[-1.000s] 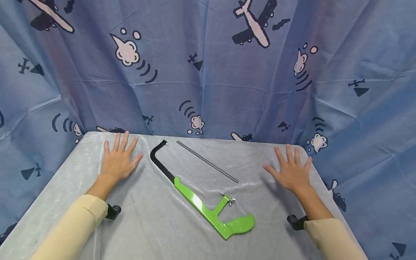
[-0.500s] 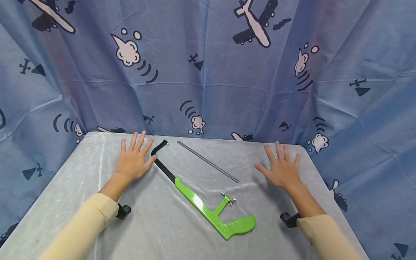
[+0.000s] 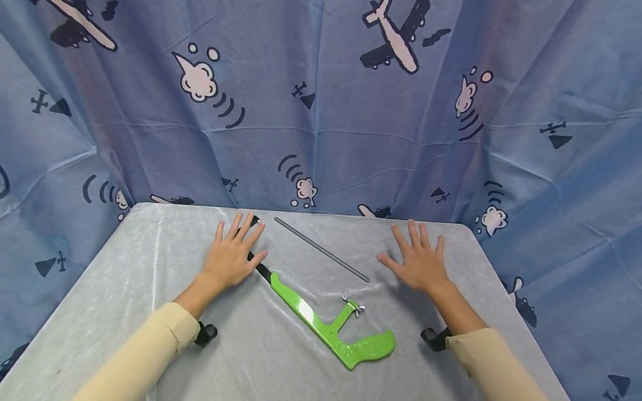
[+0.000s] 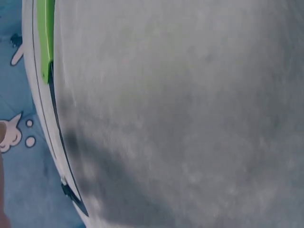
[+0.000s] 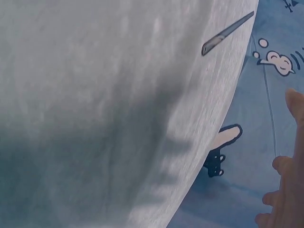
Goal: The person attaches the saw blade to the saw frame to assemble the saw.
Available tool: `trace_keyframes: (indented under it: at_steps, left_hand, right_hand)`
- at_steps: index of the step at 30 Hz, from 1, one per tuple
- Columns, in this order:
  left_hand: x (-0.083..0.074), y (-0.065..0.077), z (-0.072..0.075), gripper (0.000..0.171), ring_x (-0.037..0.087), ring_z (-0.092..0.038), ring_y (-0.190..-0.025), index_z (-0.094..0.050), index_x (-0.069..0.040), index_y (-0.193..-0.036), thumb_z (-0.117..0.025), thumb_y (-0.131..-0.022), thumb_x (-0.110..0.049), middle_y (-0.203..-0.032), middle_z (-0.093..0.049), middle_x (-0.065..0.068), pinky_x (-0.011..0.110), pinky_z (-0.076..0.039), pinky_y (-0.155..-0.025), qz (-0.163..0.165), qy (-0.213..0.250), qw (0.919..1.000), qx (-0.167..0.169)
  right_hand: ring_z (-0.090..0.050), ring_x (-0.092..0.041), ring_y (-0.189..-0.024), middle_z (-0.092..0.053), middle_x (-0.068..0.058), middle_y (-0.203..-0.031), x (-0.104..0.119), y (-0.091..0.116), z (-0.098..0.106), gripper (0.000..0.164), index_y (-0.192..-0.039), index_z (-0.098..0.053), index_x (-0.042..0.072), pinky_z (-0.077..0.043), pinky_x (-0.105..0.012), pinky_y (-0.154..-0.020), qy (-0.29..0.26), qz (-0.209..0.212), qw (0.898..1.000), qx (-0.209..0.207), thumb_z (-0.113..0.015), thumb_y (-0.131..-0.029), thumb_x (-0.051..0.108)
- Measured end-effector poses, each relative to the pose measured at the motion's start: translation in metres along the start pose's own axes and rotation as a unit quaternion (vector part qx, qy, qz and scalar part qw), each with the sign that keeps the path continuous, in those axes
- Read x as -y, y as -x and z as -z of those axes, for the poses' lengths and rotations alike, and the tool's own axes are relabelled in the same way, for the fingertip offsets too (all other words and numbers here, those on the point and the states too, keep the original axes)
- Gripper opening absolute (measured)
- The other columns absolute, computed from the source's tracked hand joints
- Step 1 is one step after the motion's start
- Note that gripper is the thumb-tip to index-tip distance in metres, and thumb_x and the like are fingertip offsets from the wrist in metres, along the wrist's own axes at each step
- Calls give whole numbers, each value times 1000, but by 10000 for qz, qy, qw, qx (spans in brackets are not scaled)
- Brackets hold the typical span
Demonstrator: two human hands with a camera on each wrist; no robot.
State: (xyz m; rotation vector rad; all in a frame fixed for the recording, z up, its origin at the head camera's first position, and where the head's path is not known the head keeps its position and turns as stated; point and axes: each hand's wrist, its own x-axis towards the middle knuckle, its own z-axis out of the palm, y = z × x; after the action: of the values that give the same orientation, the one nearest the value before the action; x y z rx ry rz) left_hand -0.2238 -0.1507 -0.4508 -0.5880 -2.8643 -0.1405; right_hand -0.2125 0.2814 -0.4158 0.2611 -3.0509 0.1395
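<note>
A hacksaw frame (image 3: 306, 312) with a green handle and a black bent front arm lies diagonally on the table. Spread fingers and all, my left hand (image 3: 228, 262) hovers over the black arm and hides part of it. Beyond the frame lies a thin grey hacksaw blade (image 3: 321, 249), apart from it. To the right of the blade, my right hand (image 3: 420, 263) is held palm down with fingers spread, holding nothing. In the left wrist view the green handle (image 4: 46, 33) shows at the upper left; the right wrist view catches the blade's end (image 5: 225, 35).
A grey cloth covers the table (image 3: 125, 267). Behind it hangs a blue curtain (image 3: 321, 111) printed with planes and clouds, meeting the table's far edge. A wing nut (image 3: 357, 312) sits on the frame's short green post.
My left hand has moved right, from beside the hacksaw frame to over its black arm. My right hand has shifted left, toward the blade. The frame and blade stay put.
</note>
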Motion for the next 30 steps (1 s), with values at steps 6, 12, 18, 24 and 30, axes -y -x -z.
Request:
trace_keyframes:
  at_steps: [6, 12, 18, 24, 30]
  left_hand:
    - [-10, 1, -3, 67, 35, -12, -151, -35, -18, -155, -47, -99, -53, -164, -18, 13, 62, -11, -116, -196, -23, 9998, -53]
    - [-21, 1, -10, 66, 38, -17, -149, -40, -14, -153, -51, -99, -49, -162, -21, 17, 58, -17, -117, -472, 167, 9985, -209]
    - [-34, 2, -17, 64, 40, -23, -147, -41, -13, -152, -51, -99, -48, -161, -25, 18, 58, -20, -116, -635, 442, 9969, -157]
    - [-50, 5, -18, 64, 42, -26, -145, -41, -11, -152, -49, -100, -48, -159, -28, 21, 58, -24, -114, -806, 638, 9947, 90]
    - [-65, 7, -18, 64, 42, -27, -144, -41, -9, -151, -48, -100, -47, -158, -30, 22, 57, -25, -114, -979, 865, 9910, 291]
  right_hand:
    - [-3, -46, -148, -9, -23, -163, 10, -3, -5, 91, -158, -26, 15, 3, -76, -107, 20, 99, 9999, 53, -44, -90, 73]
    - [-4, -44, -149, -12, -22, -163, 19, -6, -8, 90, -158, -26, 16, 3, -74, -108, -86, 159, 9998, 110, -45, -90, 73]
    - [-8, -44, -149, -15, -24, -162, 31, -8, -10, 87, -157, -27, 15, 0, -73, -109, -335, 298, 9989, 167, -49, -92, 67]
    - [-19, -43, -146, -24, -24, -159, 40, -9, -11, 85, -156, -30, 14, -11, -72, -109, -594, 458, 9972, 67, -52, -92, 64]
    - [-33, -46, -139, -32, -26, -154, 49, -9, -12, 85, -156, -29, 10, -25, -73, -103, -1336, 379, 9901, 191, -57, -92, 59]
